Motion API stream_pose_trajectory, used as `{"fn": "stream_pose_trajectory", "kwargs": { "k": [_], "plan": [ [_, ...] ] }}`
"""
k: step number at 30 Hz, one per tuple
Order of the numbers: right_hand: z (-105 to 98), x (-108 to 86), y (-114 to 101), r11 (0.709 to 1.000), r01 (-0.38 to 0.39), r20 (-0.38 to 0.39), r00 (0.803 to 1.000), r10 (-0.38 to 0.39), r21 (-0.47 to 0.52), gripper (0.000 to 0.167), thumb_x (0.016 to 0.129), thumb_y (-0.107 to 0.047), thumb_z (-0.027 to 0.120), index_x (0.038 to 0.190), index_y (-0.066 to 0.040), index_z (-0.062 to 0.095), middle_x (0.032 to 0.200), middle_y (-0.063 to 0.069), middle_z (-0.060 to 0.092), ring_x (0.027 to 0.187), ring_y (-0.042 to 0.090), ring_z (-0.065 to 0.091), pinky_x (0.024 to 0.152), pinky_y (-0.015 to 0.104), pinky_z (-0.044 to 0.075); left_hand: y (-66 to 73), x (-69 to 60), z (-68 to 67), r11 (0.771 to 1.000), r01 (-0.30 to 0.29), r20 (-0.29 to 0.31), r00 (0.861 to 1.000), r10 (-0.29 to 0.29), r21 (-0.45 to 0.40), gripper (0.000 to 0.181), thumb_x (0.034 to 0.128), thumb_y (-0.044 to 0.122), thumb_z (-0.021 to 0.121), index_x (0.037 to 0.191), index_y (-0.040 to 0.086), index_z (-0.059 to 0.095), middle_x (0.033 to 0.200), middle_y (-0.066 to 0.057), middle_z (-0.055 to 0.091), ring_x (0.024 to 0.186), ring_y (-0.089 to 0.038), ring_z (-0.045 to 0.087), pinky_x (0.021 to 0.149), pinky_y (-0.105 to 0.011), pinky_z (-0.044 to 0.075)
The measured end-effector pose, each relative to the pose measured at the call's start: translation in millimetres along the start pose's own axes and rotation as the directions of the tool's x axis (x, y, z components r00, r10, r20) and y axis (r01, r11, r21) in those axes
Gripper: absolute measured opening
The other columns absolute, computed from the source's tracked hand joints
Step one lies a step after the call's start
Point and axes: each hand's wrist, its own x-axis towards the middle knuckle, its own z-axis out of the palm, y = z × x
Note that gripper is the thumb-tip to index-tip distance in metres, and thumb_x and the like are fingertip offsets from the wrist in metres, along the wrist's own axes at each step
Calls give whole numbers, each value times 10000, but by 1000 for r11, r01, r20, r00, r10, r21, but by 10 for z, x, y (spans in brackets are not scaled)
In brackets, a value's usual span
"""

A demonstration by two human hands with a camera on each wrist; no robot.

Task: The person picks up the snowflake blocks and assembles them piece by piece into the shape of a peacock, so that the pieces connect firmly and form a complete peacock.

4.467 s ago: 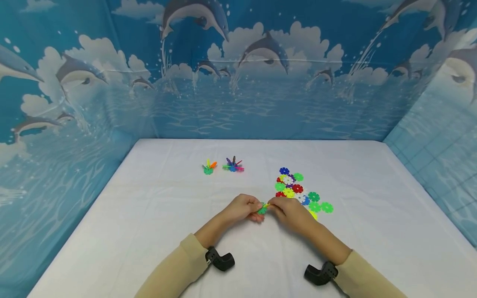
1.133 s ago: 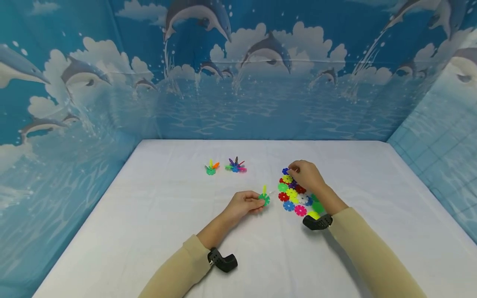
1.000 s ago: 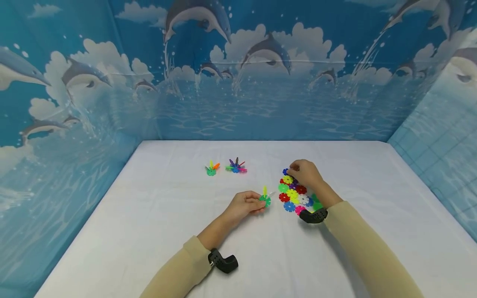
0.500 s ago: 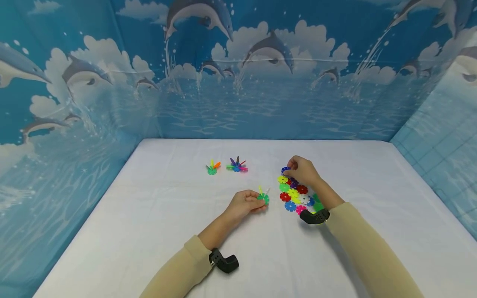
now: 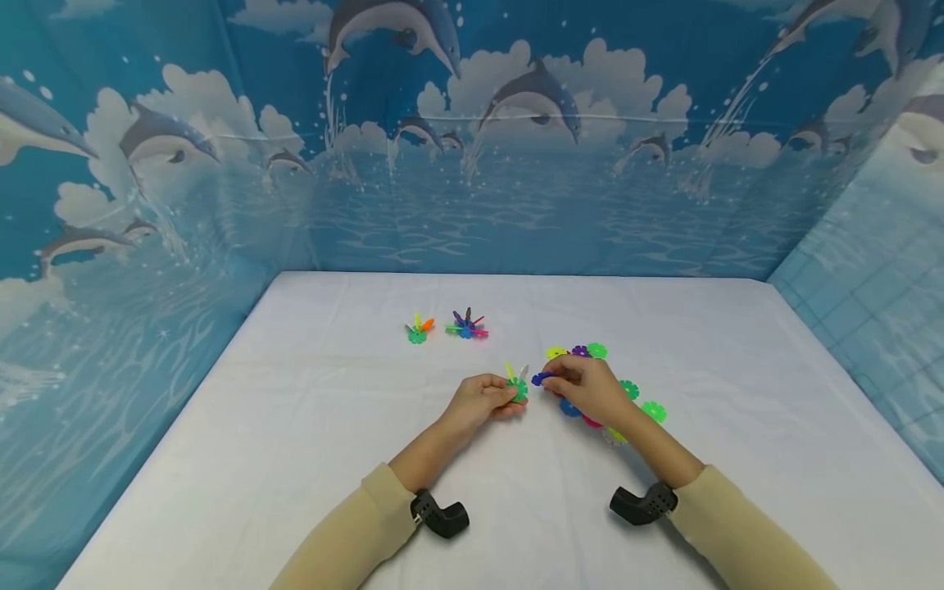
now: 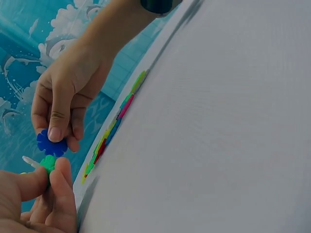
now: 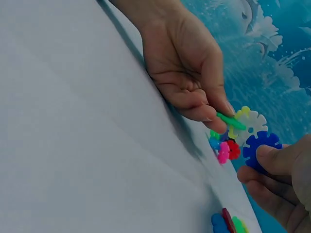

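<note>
Left to right: 2 notched-disc clusters (image 5: 466, 330) on white cloth (image 5: 221, 459); left hand (image 5: 479, 401) pinching a green notched disc (image 5: 520, 391) bearing 1 yellow disc (image 5: 510, 371) and 1 white disc (image 5: 524, 373); just beside, a blue notched disc (image 5: 541, 378) pinched by the right hand (image 5: 592, 389). Probably light, stiff, slightly slippery; best gripped across the faces, slots free.

Printed dolphins (image 5: 533, 94) leap past puffy white clouds (image 5: 615, 78) on a blue seascape backdrop (image 5: 472, 225) that lines the back and both sides of a white-covered desk (image 5: 310, 410), faint grid lines (image 5: 863, 238) crossing its right side.
</note>
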Motion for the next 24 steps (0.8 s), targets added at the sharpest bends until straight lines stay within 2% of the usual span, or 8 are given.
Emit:
{"fn": "stream_pose_trajectory", "kwargs": {
  "k": [7, 13, 20, 24],
  "plan": [
    [111, -61, -56, 990, 131, -56, 989, -134, -59, 57, 887, -42, 708, 942, -34, 717, 839, 19, 712, 711, 190, 663, 572, 250, 504, 3, -5, -18, 1000, -11, 9, 1000, 11, -8, 130, 969, 29, 584, 1035, -78, 549, 873, -161, 716, 726, -115, 697, 635, -172, 534],
    [166, -96, -31, 965, 209, -98, 969, -226, -160, 60, 883, -50, 717, 928, -90, 717, 873, -1, 698, 736, 104, 636, 653, 273, 540, 3, -16, -12, 1000, -9, 15, 1000, 9, -13, 90, 967, -1, 573, 1003, -74, 533, 804, -102, 701, 712, -104, 688, 639, -168, 532],
    [182, -95, -41, 922, 284, -92, 944, -317, -262, 100, 858, -12, 730, 932, -76, 711, 903, 23, 703, 762, 125, 647, 674, 292, 557, -6, -11, -18, 1000, -18, 26, 999, 19, -7, 44, 967, -22, 561, 954, -50, 529, 736, -50, 678, 695, -88, 681, 622, -158, 524],
    [184, -91, -64, 903, 326, -95, 926, -364, -281, 125, 839, 20, 735, 931, -61, 710, 902, 21, 705, 773, 136, 649, 683, 310, 563, 2, -12, -10, 1000, -21, 28, 999, 21, -20, 46, 968, -17, 559, 955, -46, 526, 705, -22, 665, 679, -75, 675, 602, -152, 509]
  ]
}}
